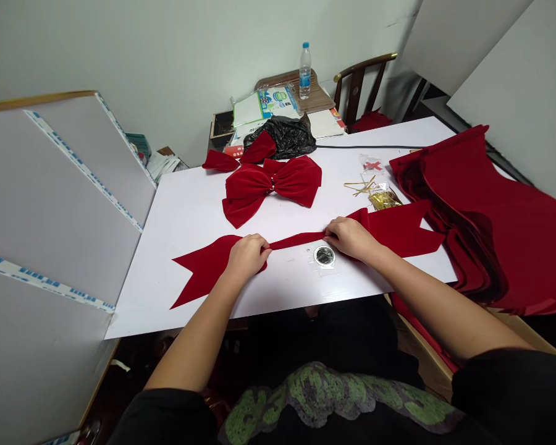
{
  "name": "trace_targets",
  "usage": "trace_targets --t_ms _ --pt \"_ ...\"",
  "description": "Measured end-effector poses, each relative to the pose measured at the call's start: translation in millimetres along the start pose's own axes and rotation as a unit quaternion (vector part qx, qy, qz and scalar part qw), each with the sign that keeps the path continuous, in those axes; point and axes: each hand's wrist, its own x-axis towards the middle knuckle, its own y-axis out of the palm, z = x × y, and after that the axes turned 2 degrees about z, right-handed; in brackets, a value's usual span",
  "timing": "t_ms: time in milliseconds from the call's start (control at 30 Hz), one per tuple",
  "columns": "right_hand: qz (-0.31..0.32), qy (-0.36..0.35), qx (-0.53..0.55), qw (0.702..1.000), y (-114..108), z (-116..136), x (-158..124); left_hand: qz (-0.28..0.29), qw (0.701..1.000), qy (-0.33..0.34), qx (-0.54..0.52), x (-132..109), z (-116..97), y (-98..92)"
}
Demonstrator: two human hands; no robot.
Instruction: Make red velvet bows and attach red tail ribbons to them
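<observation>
Table: white top, left portion bearing one tail of a red velvet strip, notched end toward the left edge, lying flat near the front edge. Left hand closed on the strip's narrow middle; right hand likewise closed on it, band pulled straight between both. Toward the back edge, a finished velvet bow and a loose bow piece, just apart. Just below the band, a clear packet with a metal ring. Farther right, gold ties beside a velvet stack overhanging the right edge.
</observation>
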Motion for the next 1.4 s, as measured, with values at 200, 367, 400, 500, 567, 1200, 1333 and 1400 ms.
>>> trace_targets --t_ms 200,367,400,500,567,1200,1333,1400 --pt "0.009 0.031 0.027 0.999 -5 -4 -1 -0.031 0.999 0.010 -0.037 -3 5 5.3" --pt "0.001 0.052 0.002 0.999 -3 -5 -3 -0.083 0.995 0.016 -0.059 -9 10 13.4" --pt "-0.003 0.054 -0.004 0.999 -2 -5 -3 -0.091 0.994 0.019 -0.059 -10 11 15.0" --pt "-0.013 0.046 -0.010 0.999 1 -6 -5 -0.106 0.992 0.032 -0.057 -12 13 19.6" --pt "-0.019 0.038 -0.004 0.999 2 -6 -6 -0.112 0.991 0.037 -0.057 -12 13 21.8" --pt "0.025 -0.031 -0.025 0.999 -4 -5 5 0.032 0.987 0.155 -0.041 24 -32 3.2" --pt "0.025 -0.035 -0.027 0.999 -5 -5 5 -0.008 0.985 0.164 -0.056 32 -47 20.7" --pt "0.026 -0.037 -0.028 0.999 -5 -5 5 -0.014 0.984 0.167 -0.051 34 -51 26.4"
